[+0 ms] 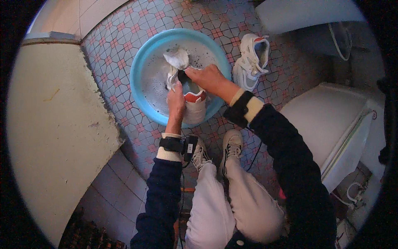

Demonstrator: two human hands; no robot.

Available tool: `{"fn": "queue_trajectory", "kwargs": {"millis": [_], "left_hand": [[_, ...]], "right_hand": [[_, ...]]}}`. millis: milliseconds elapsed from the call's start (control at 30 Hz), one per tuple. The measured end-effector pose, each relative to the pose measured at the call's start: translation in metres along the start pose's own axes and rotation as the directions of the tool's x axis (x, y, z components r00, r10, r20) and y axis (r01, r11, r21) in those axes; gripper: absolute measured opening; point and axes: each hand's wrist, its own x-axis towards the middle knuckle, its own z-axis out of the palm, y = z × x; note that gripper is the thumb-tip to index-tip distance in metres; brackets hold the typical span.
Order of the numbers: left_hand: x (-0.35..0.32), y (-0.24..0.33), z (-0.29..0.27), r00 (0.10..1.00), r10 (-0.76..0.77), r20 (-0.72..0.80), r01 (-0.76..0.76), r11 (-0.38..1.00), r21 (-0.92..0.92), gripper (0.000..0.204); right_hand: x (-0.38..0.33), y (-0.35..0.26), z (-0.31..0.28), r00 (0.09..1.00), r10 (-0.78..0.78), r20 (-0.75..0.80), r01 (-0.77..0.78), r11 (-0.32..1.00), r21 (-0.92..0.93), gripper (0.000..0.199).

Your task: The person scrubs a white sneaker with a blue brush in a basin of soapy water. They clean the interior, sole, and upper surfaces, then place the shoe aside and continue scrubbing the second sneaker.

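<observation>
A light blue basin (135, 79) of soapy water stands on the floor in front of me. A wet white sneaker (195, 112) with a reddish heel lining is over the basin, its heel toward me and its opening facing up. My left hand (175, 101) is closed on the left side of the sneaker, near the opening. My right hand (208, 79) grips the upper edge by the laces and tongue, its fingertips partly hidden. The white tongue or flap (177, 59) sticks out beyond my hands above the suds.
Another white sneaker (251, 58) rests on the patterned tile floor (118, 70), right of the basin. A chipped pale slab (62, 124) borders the left. A white box-shaped appliance (323, 120) and hoses (352, 195) are at right. My own shoes are just below the basin.
</observation>
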Motion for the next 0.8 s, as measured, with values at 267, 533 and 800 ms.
{"fn": "queue_trajectory", "kwargs": {"millis": [267, 533, 800], "left_hand": [[0.000, -0.014, 0.005, 0.999, -0.034, 0.006, 0.034, 0.998, -0.051, 0.056], [-0.003, -0.005, 0.000, 0.996, -0.084, 0.016, 0.085, 0.996, -0.011, 0.050], [-0.002, -0.006, 0.002, 0.993, -0.106, 0.048, 0.114, 0.971, -0.211, 0.044]], "right_hand": [[-0.011, -0.002, 0.000, 0.957, 0.060, 0.283, -0.096, 0.989, 0.116, 0.030], [-0.005, -0.005, 0.002, 0.858, 0.103, 0.503, -0.199, 0.970, 0.141, 0.032], [-0.002, -0.012, 0.006, 0.995, 0.081, 0.057, -0.087, 0.988, 0.124, 0.020]]}}
